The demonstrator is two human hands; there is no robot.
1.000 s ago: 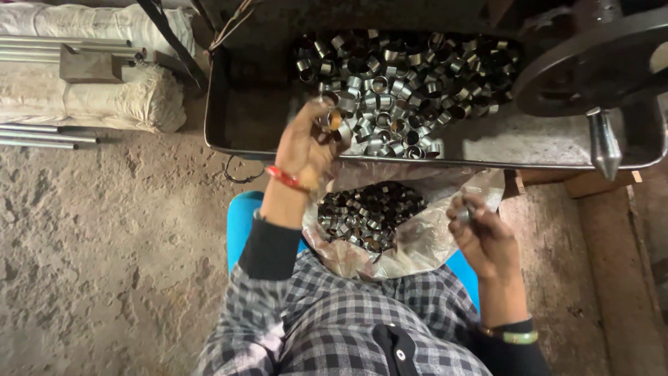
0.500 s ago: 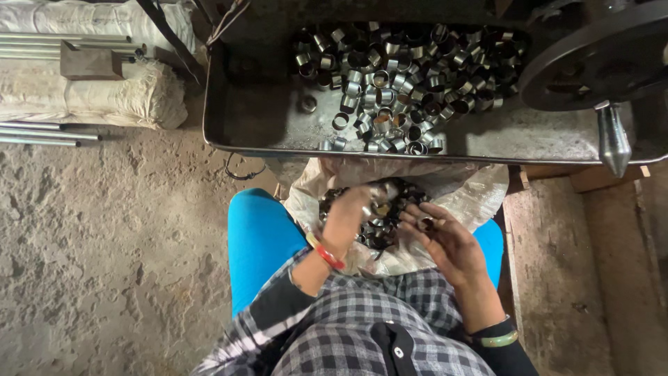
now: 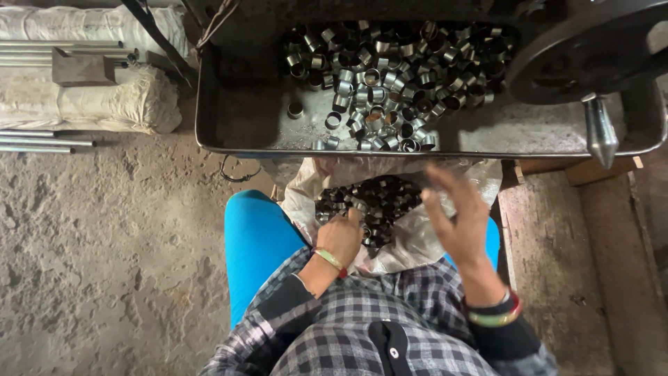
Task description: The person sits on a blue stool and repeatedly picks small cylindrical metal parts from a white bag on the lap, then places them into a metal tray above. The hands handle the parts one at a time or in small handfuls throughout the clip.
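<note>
A clear plastic bag (image 3: 417, 240) full of short dark metal rings (image 3: 379, 198) lies in my lap. My left hand (image 3: 342, 235) is curled into the near edge of that pile, fingers closed among the rings. My right hand (image 3: 456, 212) hovers just right of the pile, fingers spread and blurred, holding nothing I can see. Beyond the bag, a metal tray (image 3: 243, 122) holds a heap of shinier metal rings (image 3: 396, 76) toward its right side.
A dark round machine wheel (image 3: 584, 56) with a pointed handle (image 3: 600, 132) overhangs the tray's right end. Metal pipes (image 3: 42, 143) and white sacks (image 3: 111, 104) lie at left on the concrete floor (image 3: 104, 264). A wooden plank (image 3: 557, 264) runs along the right.
My left hand came down from the tray to the bag in my lap and dug into the rings. My right hand lifted and spread its fingers beside the pile.
</note>
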